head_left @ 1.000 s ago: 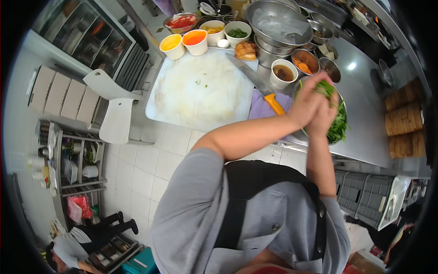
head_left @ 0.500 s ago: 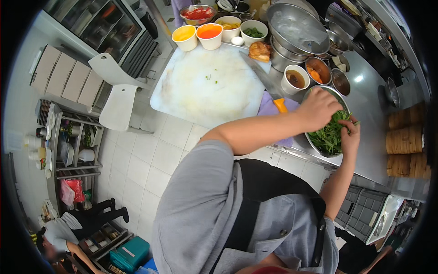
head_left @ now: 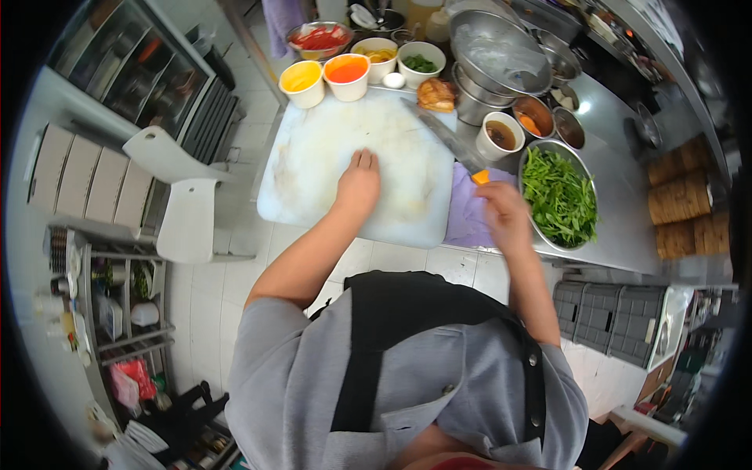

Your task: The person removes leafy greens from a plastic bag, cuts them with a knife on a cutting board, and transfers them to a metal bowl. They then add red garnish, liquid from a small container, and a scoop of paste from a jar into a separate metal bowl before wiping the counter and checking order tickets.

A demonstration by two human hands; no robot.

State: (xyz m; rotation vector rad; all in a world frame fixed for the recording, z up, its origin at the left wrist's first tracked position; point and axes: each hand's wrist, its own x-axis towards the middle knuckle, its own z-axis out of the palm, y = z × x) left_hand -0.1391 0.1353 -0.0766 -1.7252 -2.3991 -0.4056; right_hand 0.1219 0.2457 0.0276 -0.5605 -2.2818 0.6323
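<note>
Right hand [head_left: 507,213] blurred, at the orange handle of the knife [head_left: 443,138]; fingers look curled, but can't tell if they grip it. Left hand [head_left: 359,188] is palm down on the board [head_left: 305,168], fingers extended together, not closed on anything visible; underside hidden. Knife lies diagonally, blade over the board's right side, handle end by the purple cloth [head_left: 468,215]. To handle it well: wrap the handle fully before lifting, raise the blade clear of the board edge and the tub just beside it, point the edge away from the left hand, keep those fingers tucked. Cloth could bunch under the handle, so don't drag. Counts: one knife, one board, one cloth under the right hand, one egg [head_left: 393,80], one browned chunk [head_left: 435,95]. Five white tubs [head_left: 305,98]: four behind the board, one right of the blade with brown liquid. Two small metal bowls [head_left: 529,105] past that tub, one holding something orange. One big bowl [head_left: 546,240] of greens [head_left: 558,196] on the counter [head_left: 619,176], right of the cloth; leaves too tangled to count. Steamers [head_left: 683,196]: at least three tiers, far right.
</note>
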